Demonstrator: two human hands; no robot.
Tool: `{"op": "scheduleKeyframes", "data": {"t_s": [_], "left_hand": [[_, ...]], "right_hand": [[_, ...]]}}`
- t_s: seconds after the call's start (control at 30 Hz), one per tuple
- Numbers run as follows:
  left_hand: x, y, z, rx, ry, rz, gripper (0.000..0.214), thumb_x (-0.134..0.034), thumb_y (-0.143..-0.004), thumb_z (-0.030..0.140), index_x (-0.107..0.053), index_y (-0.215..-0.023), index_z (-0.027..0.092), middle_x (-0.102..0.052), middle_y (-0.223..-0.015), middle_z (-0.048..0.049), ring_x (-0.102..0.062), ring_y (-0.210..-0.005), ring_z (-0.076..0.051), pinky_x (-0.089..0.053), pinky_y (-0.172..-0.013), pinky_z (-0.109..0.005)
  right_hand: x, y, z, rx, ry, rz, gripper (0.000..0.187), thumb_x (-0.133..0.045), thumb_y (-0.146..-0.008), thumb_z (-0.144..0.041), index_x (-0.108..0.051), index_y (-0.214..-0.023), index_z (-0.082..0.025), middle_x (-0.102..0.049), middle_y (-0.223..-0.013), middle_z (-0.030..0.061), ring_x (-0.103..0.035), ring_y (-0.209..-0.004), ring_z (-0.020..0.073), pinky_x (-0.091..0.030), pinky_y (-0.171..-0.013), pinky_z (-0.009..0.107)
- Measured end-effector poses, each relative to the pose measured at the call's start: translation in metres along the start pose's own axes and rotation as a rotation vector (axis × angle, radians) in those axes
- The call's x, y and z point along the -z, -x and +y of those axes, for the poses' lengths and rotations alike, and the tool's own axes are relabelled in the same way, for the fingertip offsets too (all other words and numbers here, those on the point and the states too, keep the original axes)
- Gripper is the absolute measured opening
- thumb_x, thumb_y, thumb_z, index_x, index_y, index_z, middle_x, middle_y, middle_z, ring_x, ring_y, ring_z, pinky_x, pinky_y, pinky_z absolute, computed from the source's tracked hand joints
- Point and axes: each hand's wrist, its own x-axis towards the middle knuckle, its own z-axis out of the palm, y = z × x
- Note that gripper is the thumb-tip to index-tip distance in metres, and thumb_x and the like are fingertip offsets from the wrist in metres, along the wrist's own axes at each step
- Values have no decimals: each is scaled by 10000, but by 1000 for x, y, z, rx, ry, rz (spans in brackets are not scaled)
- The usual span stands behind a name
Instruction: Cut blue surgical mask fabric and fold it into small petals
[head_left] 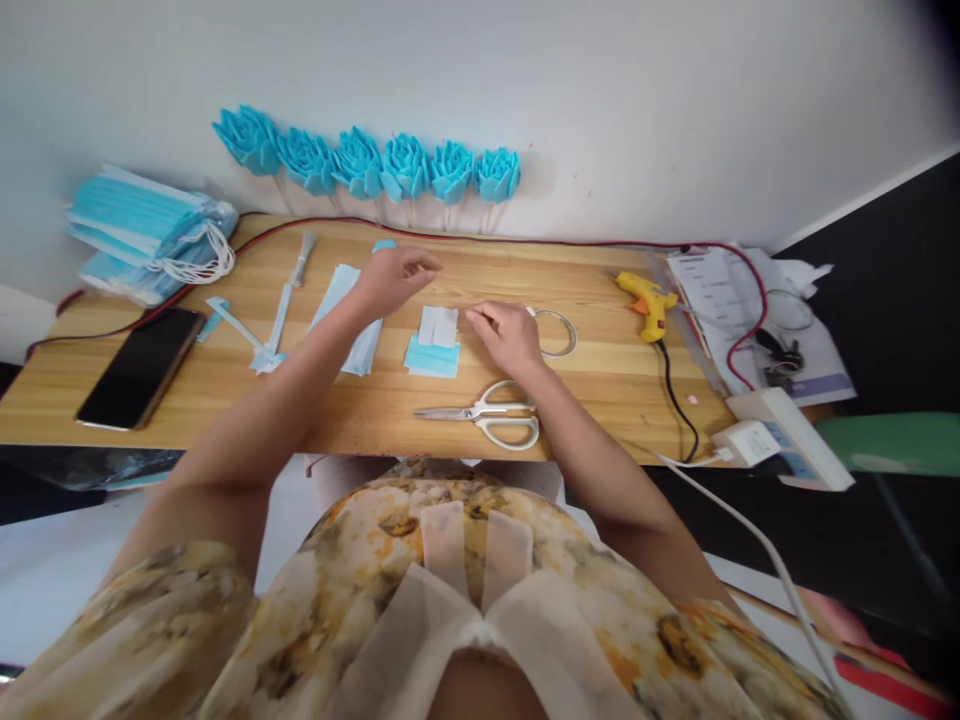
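Note:
My left hand (394,280) is above the table, fingers loosely curled and a little apart, with nothing visible in them. Under its wrist lies a stack of pale blue mask fabric strips (364,345), and a small blue piece (384,244) shows behind the hand. My right hand (508,332) is closed, thumb and fingertips together; whatever they hold, if anything, is hidden. Just left of it are cut fabric pieces, a white one (438,326) overlapping a blue one (432,358). Beside that hand lies a roll of tape (556,333). White-handled scissors (487,412) rest nearer the front edge.
Several blue fabric flowers (405,168) on sticks lean on the wall. Face masks (142,230), a phone (141,368) and trimmed strips (281,318) are left. At right are a yellow glue gun (646,303), papers (709,290), a power strip (795,437) and cables.

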Motion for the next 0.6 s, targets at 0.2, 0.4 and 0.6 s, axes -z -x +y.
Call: {"op": "scheduleKeyframes", "data": {"t_s": [0.2, 0.4, 0.6], "left_hand": [[-19, 19, 2, 94, 359, -26, 324, -655, -856, 341, -775, -1082, 141, -788, -1092, -99, -690, -925, -211, -543, -830, -331], [-32, 26, -8, 174, 477, 45, 269, -671, -823, 306, -765, -1016, 143, -783, -1034, -76, -690, -913, -196, -551, -834, -318], [-43, 25, -14, 188, 592, 117, 361, -678, -834, 335, -737, -1123, 126, -770, -1172, -129, -712, -1053, -231, -555, -955, -369]], "right_hand": [[8, -7, -9, 38, 96, -49, 237, -561, -1011, -281, -789, -970, -233, -814, -973, 59, -707, -927, 243, -470, -862, 365], [2, -34, -33, 45, 292, -263, 215, -574, -1020, -294, -762, -1004, -191, -781, -1084, 148, -679, -1032, 308, -470, -830, 387], [-14, -41, -23, -39, 236, -276, 74, -664, -945, -240, -712, -917, -191, -760, -1071, 130, -671, -1022, 283, -473, -824, 362]]}}
